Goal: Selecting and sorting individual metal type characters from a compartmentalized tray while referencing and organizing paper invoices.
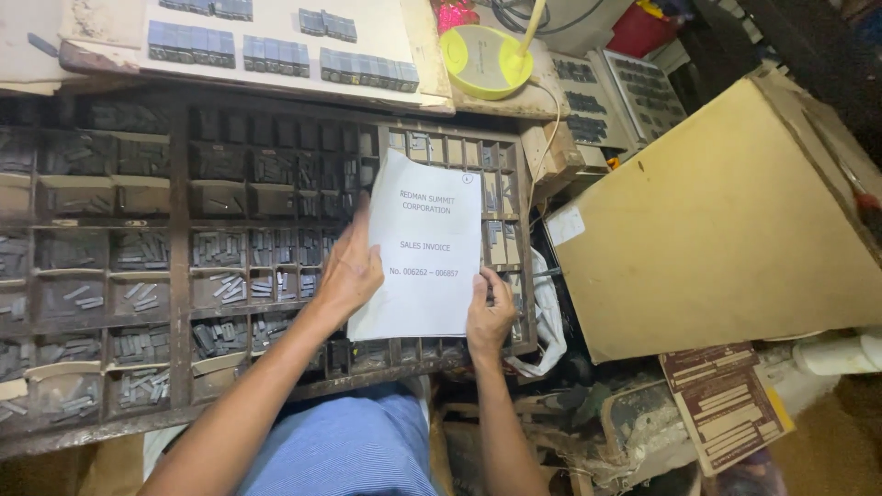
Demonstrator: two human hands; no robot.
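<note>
A white printed sheet of paper (424, 248) lies propped over the right part of a wooden type case (179, 276) full of small metal type pieces. My left hand (347, 268) holds the sheet's left edge, thumb on top. My right hand (489, 314) grips its lower right corner. Both forearms reach up from the bottom of the view, over my blue striped lap.
A board with rows of grey type blocks (276, 50) lies above the case. A yellow-green lamp base (485, 61) stands beside it. A large brown cardboard sheet (726, 220) leans at right, with a brown printed pad (726, 400) below and a white cloth (549, 321) by the case.
</note>
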